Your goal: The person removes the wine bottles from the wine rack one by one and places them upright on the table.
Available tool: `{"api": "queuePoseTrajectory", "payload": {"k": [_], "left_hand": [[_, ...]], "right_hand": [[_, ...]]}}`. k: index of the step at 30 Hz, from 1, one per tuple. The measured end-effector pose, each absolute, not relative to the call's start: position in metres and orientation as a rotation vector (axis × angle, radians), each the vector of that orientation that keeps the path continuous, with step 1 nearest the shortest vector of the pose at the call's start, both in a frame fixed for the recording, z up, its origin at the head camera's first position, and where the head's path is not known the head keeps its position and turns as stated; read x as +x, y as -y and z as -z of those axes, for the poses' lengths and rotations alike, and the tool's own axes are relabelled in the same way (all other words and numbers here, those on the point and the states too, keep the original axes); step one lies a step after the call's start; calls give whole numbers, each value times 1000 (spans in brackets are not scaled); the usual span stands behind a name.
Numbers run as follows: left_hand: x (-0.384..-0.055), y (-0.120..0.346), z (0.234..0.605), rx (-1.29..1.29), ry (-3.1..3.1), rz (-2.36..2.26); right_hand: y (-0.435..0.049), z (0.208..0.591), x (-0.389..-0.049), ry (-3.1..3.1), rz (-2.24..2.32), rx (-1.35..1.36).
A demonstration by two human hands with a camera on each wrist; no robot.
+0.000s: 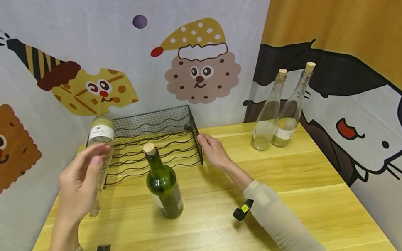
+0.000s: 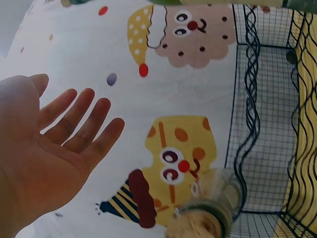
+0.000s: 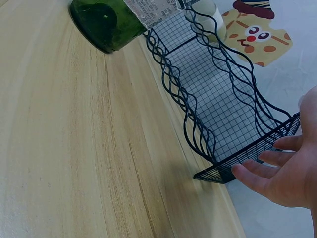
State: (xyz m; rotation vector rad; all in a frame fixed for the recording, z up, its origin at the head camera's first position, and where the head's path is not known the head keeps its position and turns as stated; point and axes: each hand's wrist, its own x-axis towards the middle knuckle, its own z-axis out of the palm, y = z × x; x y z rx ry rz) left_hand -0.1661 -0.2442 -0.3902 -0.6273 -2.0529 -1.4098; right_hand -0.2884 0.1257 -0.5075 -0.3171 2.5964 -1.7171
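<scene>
A black wire wine rack (image 1: 151,122) with wavy bars stands at the back of the table. Along its left end lies a clear corked bottle (image 1: 101,132), base toward the wall and cork toward the front. My left hand (image 1: 78,186) is raised beside this bottle, fingers extended and holding nothing; the left wrist view shows the bottle's cork (image 2: 195,224) apart from the palm. At the other end, my right hand (image 1: 214,151) has its fingertips right at the rack's mesh side panel (image 3: 252,153), fingers fairly straight. An upright green corked wine bottle (image 1: 164,184) stands in front of the rack.
Two clear corked bottles, one on the left (image 1: 268,113) and one on the right (image 1: 293,110), stand close together at the table's back right. The wooden table (image 1: 207,242) meets cartoon-printed cloth (image 1: 115,10) behind and at the right.
</scene>
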Motion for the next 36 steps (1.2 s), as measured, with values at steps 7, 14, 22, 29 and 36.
{"api": "queuePoseTrajectory", "payload": {"k": [7, 14, 22, 29, 36], "left_hand": [[-173, 258, 401, -538, 2036, 1420], [-176, 271, 406, -360, 2104, 1408], [-180, 283, 416, -212, 2194, 1380], [-187, 296, 429, -97, 2257, 1373], [-193, 306, 438, 9, 2333, 1345]], "right_hand": [[-126, 507, -289, -2619, 1708, -317], [-126, 508, -288, -2614, 1704, -307], [-126, 506, -287, -2610, 1720, -311], [-126, 507, -289, -2607, 1733, -325], [-126, 507, -290, -2611, 1738, -327]]}}
